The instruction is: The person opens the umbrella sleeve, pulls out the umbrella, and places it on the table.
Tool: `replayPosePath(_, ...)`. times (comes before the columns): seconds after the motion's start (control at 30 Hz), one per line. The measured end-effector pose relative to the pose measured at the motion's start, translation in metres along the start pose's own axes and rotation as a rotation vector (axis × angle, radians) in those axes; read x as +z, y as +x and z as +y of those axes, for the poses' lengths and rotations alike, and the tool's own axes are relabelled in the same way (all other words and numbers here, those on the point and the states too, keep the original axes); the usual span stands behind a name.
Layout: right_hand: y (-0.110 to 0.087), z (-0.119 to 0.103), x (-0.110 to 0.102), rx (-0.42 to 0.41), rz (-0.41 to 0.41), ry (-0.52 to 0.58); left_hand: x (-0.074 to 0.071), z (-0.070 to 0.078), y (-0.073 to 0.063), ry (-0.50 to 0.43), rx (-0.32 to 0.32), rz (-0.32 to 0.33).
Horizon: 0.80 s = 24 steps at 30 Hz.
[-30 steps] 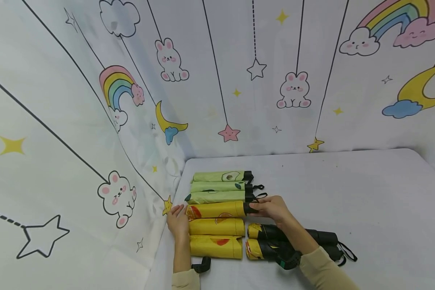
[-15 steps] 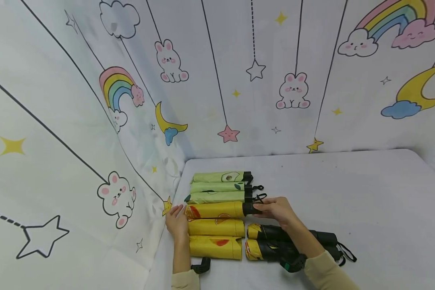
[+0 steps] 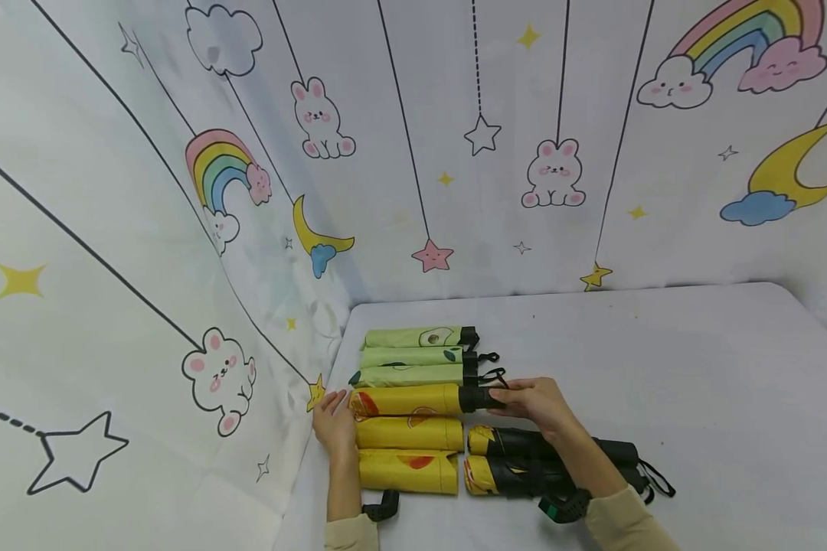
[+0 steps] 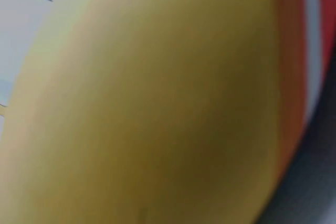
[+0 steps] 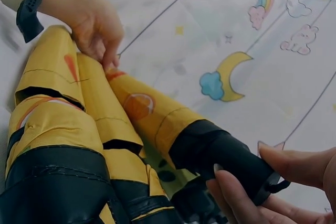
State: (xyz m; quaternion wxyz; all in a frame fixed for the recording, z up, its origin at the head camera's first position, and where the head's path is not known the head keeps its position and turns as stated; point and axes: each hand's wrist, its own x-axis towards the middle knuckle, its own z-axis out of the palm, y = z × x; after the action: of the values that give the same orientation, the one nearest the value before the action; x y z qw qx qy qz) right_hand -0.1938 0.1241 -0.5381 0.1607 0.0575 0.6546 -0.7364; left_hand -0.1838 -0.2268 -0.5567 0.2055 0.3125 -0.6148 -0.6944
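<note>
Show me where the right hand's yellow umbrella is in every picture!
Head: the yellow umbrella is low in the middle, held by the right hand.
Left wrist: a big yellow blur; I can't tell if that's it.
Right wrist: it slants through the middle, down rightward.
Landmark: the left hand, by its other end in head and right wrist.

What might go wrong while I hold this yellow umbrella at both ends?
The yellow sleeve might slip from your left hand if your right hand pulls the black end. Your right forearm crosses over the two yellow-and-black umbrellas and could nudge them.
</note>
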Motion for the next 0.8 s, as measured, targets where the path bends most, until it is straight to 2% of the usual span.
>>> replayPosePath(0.23,-0.002,0.000,-0.006,-0.018,-0.011,0.027,0.000,-0.001,0.000,-0.021,-0.007,0.012)
replayPosePath(0.5,-0.006,-0.003,-0.009,-0.010,0.001,0.029,-0.002,0.002,0.002,-0.059,-0.032,-0.005)
replayPosePath(0.8,-0.009,-0.003,-0.016,-0.037,-0.019,0.023,0.000,-0.001,0.002,-0.034,-0.003,0.005)
